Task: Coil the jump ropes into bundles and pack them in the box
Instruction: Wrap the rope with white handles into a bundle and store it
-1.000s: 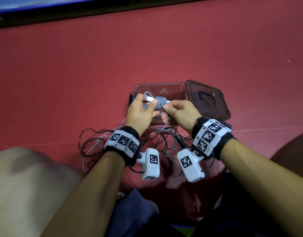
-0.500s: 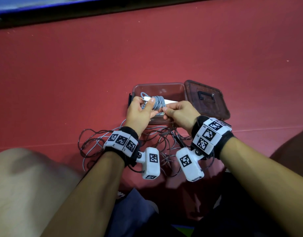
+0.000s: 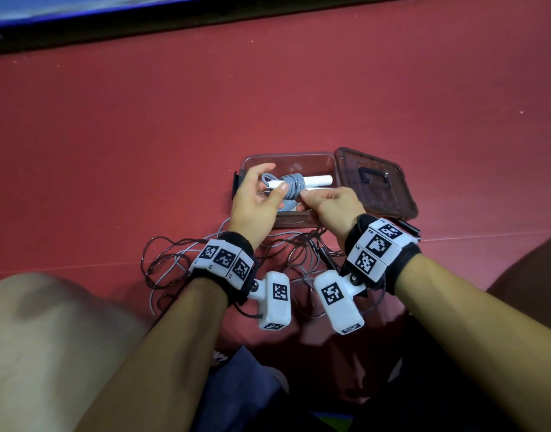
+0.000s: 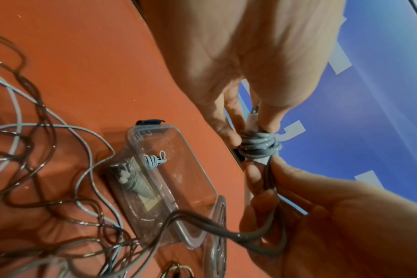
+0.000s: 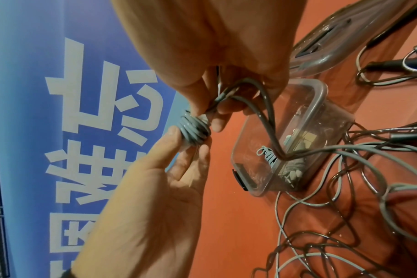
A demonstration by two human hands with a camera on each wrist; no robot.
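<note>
Above the clear plastic box point(image 3: 327, 157) I hold a jump rope bundle point(image 3: 294, 185), grey cord wound round two white handles. My left hand point(image 3: 272, 182) pinches the handles' left end, index finger lifted. My right hand point(image 3: 308, 198) pinches the cord's loose loop just right of the coil. The left wrist view shows the coil point(image 4: 259, 146) under my left fingertips point(image 4: 231, 135), with the loop running down into my right hand point(image 4: 262, 184). Another grey bundle point(image 5: 291, 165) lies inside the box point(image 5: 319, 90).
The box's dark lid point(image 3: 374, 182) lies flat to its right. Loose grey and dark jump ropes point(image 3: 174, 263) sprawl in tangles on the red floor between the box and my knees. A blue wall banner point(image 5: 60, 94) stands beyond the floor.
The bundle has shifted so the white handles now stick out to the right of the coil. My left index finger has lifted off it. Both wrists have barely moved.
</note>
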